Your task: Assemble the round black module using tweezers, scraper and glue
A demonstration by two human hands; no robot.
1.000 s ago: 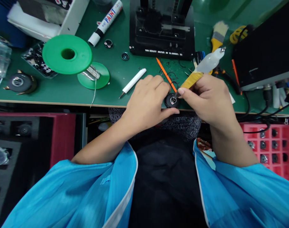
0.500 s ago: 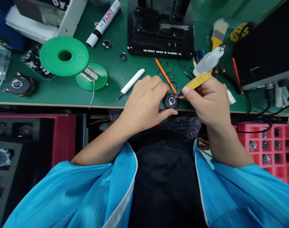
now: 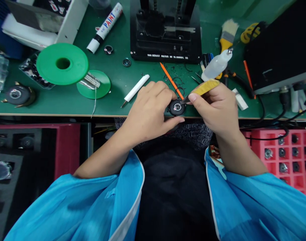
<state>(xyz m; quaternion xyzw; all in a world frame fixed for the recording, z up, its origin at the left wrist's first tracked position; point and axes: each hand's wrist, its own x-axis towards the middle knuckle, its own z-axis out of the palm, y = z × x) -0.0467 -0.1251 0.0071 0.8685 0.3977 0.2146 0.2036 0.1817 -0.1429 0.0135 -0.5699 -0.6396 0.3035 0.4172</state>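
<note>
The round black part (image 3: 177,107) lies face up at the near edge of the bench (image 3: 110,108), right of that edge's midpoint. The left hand (image 3: 149,112) grips it, index finger curled against its far left side and thumb along its near side; the thumb's contact is partly hidden. The right hand (image 3: 215,108) is closed on a yellow-wrapped pointed tool (image 3: 205,87), whose dark tip meets or hovers just over the part's face; which of the two cannot be told. Risk: the tip may skid off the face and strike the left index finger, caused by excess pressure at a slanted angle. Risk: the part may slip over the near edge if the left grip loosens. Risk: the pale central ring may be scratched by a wandering tip. The orange stick (image 3: 171,80), ending just beside the part toward the far edge, could be knocked. Pose: left hand palm down, forearm crossing the near edge from the left, thumb extended rightward; right hand with thumb uppermost on the tool, wrist bent, forearm rising from the near edge.
</note>
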